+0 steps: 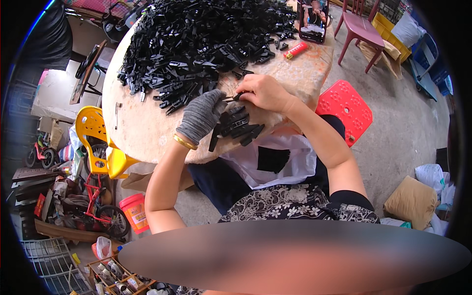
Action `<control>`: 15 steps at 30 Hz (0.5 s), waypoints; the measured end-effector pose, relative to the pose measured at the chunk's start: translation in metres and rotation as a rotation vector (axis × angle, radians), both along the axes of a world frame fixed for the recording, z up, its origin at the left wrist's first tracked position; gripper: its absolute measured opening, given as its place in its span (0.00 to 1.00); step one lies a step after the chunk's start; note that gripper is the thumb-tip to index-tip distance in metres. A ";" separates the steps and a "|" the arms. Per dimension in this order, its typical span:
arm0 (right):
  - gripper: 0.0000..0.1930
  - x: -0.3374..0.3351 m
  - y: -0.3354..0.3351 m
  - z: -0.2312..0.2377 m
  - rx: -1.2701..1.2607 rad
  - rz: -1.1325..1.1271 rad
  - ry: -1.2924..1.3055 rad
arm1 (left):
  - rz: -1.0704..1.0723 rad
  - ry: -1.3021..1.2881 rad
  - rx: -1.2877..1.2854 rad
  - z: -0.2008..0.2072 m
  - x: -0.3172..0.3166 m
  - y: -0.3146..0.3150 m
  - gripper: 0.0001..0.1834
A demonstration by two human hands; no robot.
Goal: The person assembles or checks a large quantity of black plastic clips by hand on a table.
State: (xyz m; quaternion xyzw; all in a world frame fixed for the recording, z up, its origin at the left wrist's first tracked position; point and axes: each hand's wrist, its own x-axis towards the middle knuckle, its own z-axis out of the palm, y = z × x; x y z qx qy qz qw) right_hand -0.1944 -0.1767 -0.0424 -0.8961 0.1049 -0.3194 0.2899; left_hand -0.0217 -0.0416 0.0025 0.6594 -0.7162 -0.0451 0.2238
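My left hand, in a grey knitted glove, is closed near the table's front edge. Its fingertips meet a small black plastic piece that my right hand, bare, pinches between thumb and fingers. A thin, light-coloured bit shows between the two hands, too small to name. Just below them lies a small cluster of black plastic clips, close to the glove. Beyond my hands, a large heap of similar black clip-like pieces covers the far part of the cloth-covered table. What my left fingers grip is hidden.
A phone stands at the table's far right, near a red lighter. A pen-like item lies left. White plastic spreads over my lap. Around the table are a red stool, a yellow chair and a red bucket.
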 end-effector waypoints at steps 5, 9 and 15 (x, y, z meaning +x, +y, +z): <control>0.07 0.001 0.001 0.000 -0.006 -0.004 0.016 | -0.008 -0.044 0.012 0.005 -0.003 -0.002 0.11; 0.07 -0.002 0.004 0.002 -0.013 -0.010 0.002 | 0.032 -0.255 0.122 0.021 -0.020 -0.012 0.10; 0.07 -0.001 0.007 0.003 -0.174 -0.011 0.011 | 0.020 -0.387 0.199 0.025 -0.020 -0.033 0.10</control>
